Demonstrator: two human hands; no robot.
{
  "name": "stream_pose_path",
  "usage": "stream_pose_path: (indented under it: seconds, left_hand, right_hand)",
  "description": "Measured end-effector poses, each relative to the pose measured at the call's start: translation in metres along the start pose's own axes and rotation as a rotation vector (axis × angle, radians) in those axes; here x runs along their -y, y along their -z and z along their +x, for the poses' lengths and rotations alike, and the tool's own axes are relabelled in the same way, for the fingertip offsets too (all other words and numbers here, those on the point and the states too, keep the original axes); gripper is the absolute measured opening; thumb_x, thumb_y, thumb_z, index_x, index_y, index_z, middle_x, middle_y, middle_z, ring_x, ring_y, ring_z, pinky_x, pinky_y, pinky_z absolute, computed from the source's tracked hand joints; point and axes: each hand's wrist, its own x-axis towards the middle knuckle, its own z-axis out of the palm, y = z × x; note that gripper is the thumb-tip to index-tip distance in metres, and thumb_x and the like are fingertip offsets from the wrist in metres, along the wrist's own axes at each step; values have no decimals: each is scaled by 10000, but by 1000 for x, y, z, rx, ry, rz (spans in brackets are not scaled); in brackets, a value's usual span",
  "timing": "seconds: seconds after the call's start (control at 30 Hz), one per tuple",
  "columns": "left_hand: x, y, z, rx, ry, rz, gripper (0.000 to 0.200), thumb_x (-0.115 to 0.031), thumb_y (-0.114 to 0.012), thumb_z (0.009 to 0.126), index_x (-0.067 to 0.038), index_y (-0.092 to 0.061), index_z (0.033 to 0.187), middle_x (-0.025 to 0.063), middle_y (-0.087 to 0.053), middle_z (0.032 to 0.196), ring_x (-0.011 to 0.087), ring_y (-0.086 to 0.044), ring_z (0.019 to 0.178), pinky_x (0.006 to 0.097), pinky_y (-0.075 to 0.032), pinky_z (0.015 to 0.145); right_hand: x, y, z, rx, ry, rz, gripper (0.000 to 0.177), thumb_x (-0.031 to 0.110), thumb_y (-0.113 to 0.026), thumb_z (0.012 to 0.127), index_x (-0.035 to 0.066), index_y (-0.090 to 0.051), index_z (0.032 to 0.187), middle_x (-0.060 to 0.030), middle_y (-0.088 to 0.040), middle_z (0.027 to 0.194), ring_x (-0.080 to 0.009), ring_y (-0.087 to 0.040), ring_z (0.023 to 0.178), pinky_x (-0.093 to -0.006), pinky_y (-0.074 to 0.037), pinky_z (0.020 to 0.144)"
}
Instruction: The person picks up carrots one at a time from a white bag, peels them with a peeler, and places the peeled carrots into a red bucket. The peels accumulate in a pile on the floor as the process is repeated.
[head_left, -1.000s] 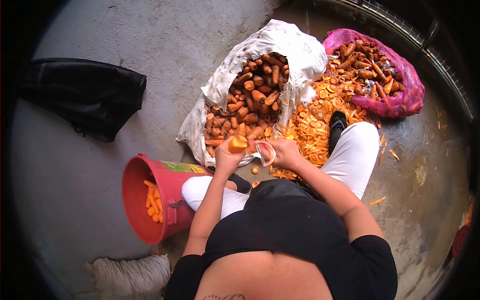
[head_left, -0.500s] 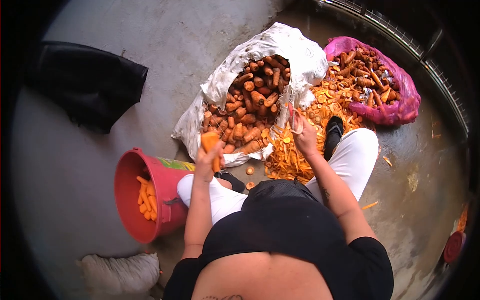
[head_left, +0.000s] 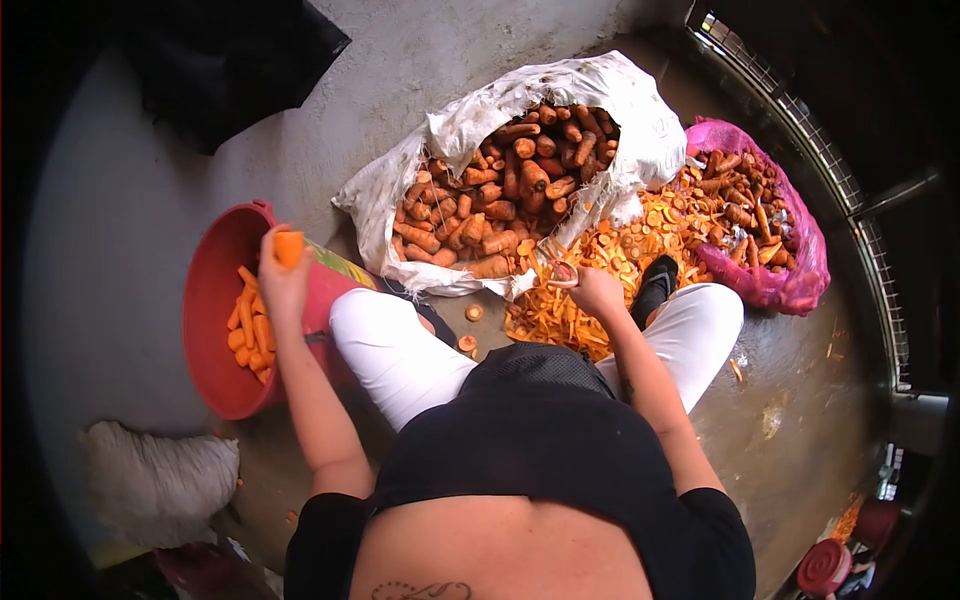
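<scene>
My left hand (head_left: 283,285) is closed around a peeled carrot (head_left: 288,248) at the right rim of a red bucket (head_left: 215,375). The bucket lies tipped toward me, and several peeled carrots (head_left: 252,325) are inside it. My right hand (head_left: 598,292) grips a small peeler (head_left: 564,274), partly hidden by the fingers, above a heap of orange peelings (head_left: 560,318). Just ahead, a torn white sack (head_left: 640,110) gapes open, full of unpeeled carrots (head_left: 500,185).
A pink mesh bag (head_left: 800,275) with carrots and scraps stands at the right. Carrot ends and slices (head_left: 655,220) are strewn between the bags. A black sheet-like item (head_left: 240,75) lies at upper left, and a stuffed pale sack (head_left: 165,480) at lower left. A metal grating (head_left: 820,130) curves along the right.
My left hand has carried the peeled carrot left, from in front of the white sack to the bucket's rim. The right hand has lowered slightly with the peeler. The head view has shifted.
</scene>
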Motion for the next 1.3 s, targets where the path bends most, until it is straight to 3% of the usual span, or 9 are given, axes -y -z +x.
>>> stream_pose_path:
  seconds: [0.17,0.33,0.43,0.53,0.63,0.93,1.03,1.17,1.3]
  left_hand:
    - [40,73,9,-298,226,439,464,-371,-582,883,-226,-444,1302,187,-624,1134,379,-579,1078,460,-457,874]
    - [72,133,14,-605,287,439,635,-562,-350,944,-151,-240,1416,224,-487,1319,438,-491,1171,500,-444,903]
    - [101,151,14,-465,606,641,608,-541,-301,958,-105,-344,1379,253,-504,1277,445,-491,1166,507,-437,920]
    - [258,181,23,-35,739,934,573,-499,-307,959,-61,-485,1284,244,-535,1234,440,-514,1134,511,-434,921]
    - [177,162,10,-247,824,853,508,-445,-367,946,-46,-575,1184,204,-562,1225,413,-539,1111,514,-439,909]
    - [85,42,61,42,179,313,460,-468,-452,925,-67,-617,1080,164,-677,971,340,-638,942,445,-478,823]
    - [28,-25,64,99,-60,698,362,-385,-554,904,-93,-623,1107,152,-682,909,343,-646,887,422,-497,767]
    - [-18,-105,62,357,-142,198,408,-358,-578,899,-37,-604,1148,188,-661,965,306,-651,865,396,-501,786]
    - [-40,-164,58,643,-247,73,393,-356,-569,888,-61,-586,1147,193,-648,950,358,-611,961,435,-472,851]
  right_hand:
    - [2,-9,-1,-60,0,-59,453,477,-509,887,51,-660,864,-198,-670,783,-373,-656,772,-472,-503,682]
    - [6,-17,3,-39,7,-73,524,539,-505,872,40,-661,878,-228,-658,787,-393,-647,765,-492,-497,680]
    - [8,-22,6,-20,9,-94,534,549,-513,865,37,-663,887,-223,-660,791,-386,-649,768,-482,-498,683]
    - [12,-22,5,-49,30,-133,599,594,-445,894,45,-673,827,-198,-667,769,-372,-655,760,-458,-501,660]
    - [10,-24,8,-54,13,-145,590,587,-451,894,41,-671,845,-204,-668,788,-369,-656,777,-459,-502,678]
    - [15,-29,15,-6,-13,-136,450,466,-532,871,47,-695,841,-191,-677,795,-361,-664,781,-460,-508,694]
    - [10,-25,18,-62,11,-92,401,451,-550,854,72,-665,922,-196,-668,805,-377,-649,767,-482,-498,680]
    - [20,1,14,-595,172,278,304,350,-530,921,88,-631,1038,-197,-633,764,-368,-630,712,-424,-488,616]
    - [-8,-18,52,-586,96,664,344,367,-559,936,35,-603,1016,-49,-599,683,-166,-550,543,-289,-423,518]
